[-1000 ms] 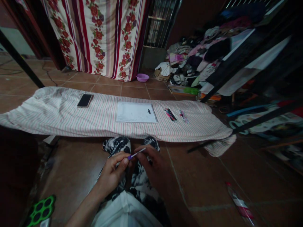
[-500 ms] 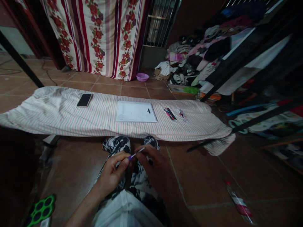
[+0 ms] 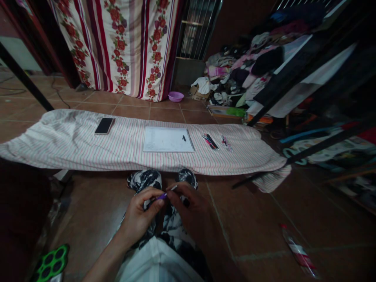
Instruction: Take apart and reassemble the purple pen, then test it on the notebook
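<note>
Over my lap, my left hand (image 3: 141, 211) is closed in a pinch round a slim purple pen piece (image 3: 161, 196). My right hand (image 3: 190, 201) meets it from the other side, thumb and fingertips closed on a thin white pen refill (image 3: 174, 188) that points up and right. Whether the two pieces are joined is hidden by the fingers. Beyond the knees, a spiral notebook (image 3: 164, 140) lies open on a striped cloth (image 3: 126, 152). A small black piece, perhaps a pen cap (image 3: 184, 138), rests on its page.
Several pens (image 3: 210, 141) and some small pinkish items (image 3: 226, 143) lie right of the notebook. A phone (image 3: 104, 125) is at left. On the tiled floor are a bottle (image 3: 299, 250), a green holder (image 3: 52, 263) and a purple basin (image 3: 176, 96). Dark poles flank the cloth.
The hands have drawn slightly closer together, and less of the white refill shows between them. The purple piece has shifted a little to the right. Things on the cloth stay put.
</note>
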`<action>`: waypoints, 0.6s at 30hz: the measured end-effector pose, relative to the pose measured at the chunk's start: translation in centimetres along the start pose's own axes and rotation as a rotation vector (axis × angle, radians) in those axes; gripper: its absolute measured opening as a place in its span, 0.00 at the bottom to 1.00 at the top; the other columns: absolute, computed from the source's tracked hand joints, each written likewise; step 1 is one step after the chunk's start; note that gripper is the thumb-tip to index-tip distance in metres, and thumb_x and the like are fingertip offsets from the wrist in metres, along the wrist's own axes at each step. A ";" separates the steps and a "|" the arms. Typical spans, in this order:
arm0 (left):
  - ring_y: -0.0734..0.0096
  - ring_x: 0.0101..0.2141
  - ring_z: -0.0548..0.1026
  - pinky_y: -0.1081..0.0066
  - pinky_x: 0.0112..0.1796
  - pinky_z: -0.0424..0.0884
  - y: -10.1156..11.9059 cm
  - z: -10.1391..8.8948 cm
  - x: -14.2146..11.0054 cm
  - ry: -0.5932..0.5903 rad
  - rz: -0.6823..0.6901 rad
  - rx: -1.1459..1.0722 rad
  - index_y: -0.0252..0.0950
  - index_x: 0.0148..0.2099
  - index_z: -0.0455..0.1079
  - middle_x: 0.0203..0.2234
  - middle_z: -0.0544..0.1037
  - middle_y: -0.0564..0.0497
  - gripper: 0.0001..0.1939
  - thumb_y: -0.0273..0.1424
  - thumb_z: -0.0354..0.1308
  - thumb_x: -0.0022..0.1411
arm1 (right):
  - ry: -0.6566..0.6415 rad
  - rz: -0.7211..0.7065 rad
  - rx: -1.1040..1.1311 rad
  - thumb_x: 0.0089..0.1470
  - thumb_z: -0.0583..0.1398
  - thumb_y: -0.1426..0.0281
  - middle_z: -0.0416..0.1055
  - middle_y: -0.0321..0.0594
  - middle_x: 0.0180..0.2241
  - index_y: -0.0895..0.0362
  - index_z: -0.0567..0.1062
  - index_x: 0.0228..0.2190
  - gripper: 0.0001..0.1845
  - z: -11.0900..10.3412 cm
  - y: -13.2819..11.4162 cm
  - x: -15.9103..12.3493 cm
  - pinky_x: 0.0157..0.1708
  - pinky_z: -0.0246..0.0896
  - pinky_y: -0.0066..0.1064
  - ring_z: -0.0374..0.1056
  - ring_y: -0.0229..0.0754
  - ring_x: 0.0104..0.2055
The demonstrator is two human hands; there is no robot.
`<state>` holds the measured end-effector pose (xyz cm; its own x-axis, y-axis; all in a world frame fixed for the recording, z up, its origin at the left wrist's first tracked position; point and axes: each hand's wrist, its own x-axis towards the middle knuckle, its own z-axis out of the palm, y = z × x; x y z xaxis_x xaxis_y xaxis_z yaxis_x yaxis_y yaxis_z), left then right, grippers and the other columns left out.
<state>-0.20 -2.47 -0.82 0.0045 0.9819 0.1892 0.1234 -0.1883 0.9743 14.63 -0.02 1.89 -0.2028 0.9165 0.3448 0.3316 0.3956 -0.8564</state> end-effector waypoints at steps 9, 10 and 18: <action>0.70 0.31 0.71 0.73 0.34 0.65 -0.3 0.2 0.1 0.018 -0.039 0.028 0.36 0.34 0.73 0.28 0.74 0.51 0.06 0.32 0.58 0.56 | 0.083 -0.116 -0.105 0.52 0.58 0.74 0.72 0.37 0.28 0.55 0.73 0.28 0.04 -1.3 -0.8 0.5 0.35 0.63 0.28 0.69 0.38 0.33; 0.70 0.31 0.70 0.73 0.33 0.65 -0.4 0.2 0.1 0.020 -0.038 0.031 0.36 0.34 0.73 0.28 0.74 0.51 0.06 0.32 0.58 0.56 | 0.081 -0.125 -0.117 0.52 0.58 0.74 0.72 0.37 0.28 0.55 0.73 0.27 0.04 -1.4 -0.9 0.5 0.34 0.63 0.28 0.69 0.38 0.33; 0.72 0.30 0.69 0.74 0.33 0.64 -0.2 0.3 0.3 0.043 -0.035 0.056 0.36 0.33 0.72 0.26 0.73 0.53 0.04 0.31 0.59 0.54 | 0.167 -0.168 -0.146 0.51 0.59 0.74 0.72 0.37 0.27 0.55 0.72 0.27 0.03 -1.2 -0.9 0.4 0.32 0.62 0.28 0.67 0.38 0.30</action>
<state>0.03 -2.18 -1.01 -0.0438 0.9860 0.1612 0.1780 -0.1510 0.9724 15.38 0.04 3.26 -0.1149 0.8298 0.5461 0.4376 0.5358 -0.7221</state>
